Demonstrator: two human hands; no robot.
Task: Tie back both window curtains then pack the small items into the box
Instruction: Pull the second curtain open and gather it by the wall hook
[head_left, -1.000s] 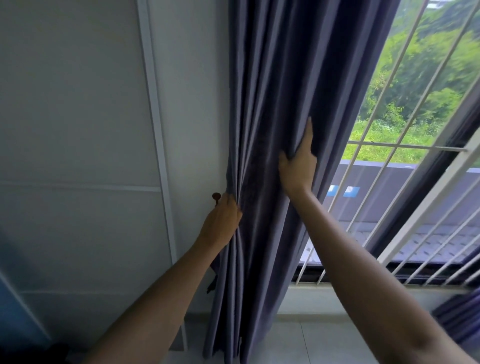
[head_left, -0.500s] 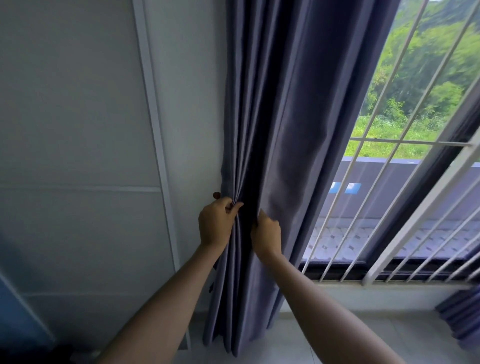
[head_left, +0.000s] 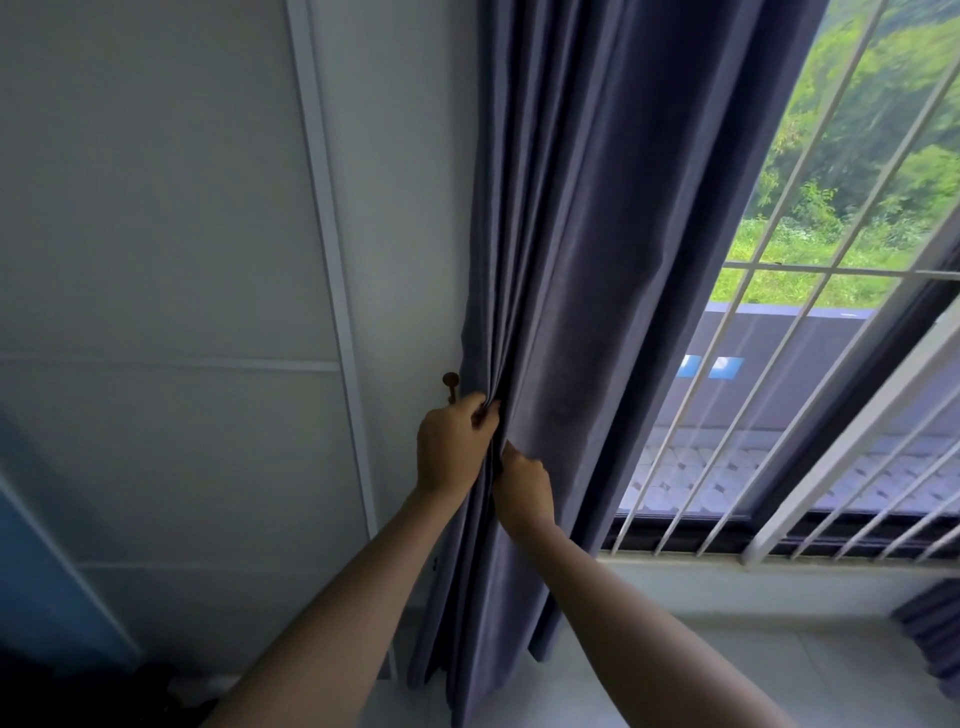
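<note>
The left window curtain (head_left: 597, 234), dark blue-grey, hangs bunched against the white wall at the window's left side. My left hand (head_left: 453, 448) pinches its gathered folds at about waist height, just below a small brown wall hook (head_left: 450, 383). Just below and to the right, my right hand (head_left: 524, 486) grips the same folds, its fingers tucked into the cloth. A corner of the second curtain (head_left: 932, 634) shows at the lower right edge. No tie-back, box or small items are in view.
A white barred grille (head_left: 769, 395) covers the window, with a white sill (head_left: 779, 577) beneath it. A white panelled wall (head_left: 182, 260) stands to the left, a blue surface (head_left: 36, 571) at the far left. Pale floor tiles lie below.
My right hand has dropped from high on the curtain's front to the gathered folds beside my left hand. The curtain is bunched tighter toward the wall, and more window shows.
</note>
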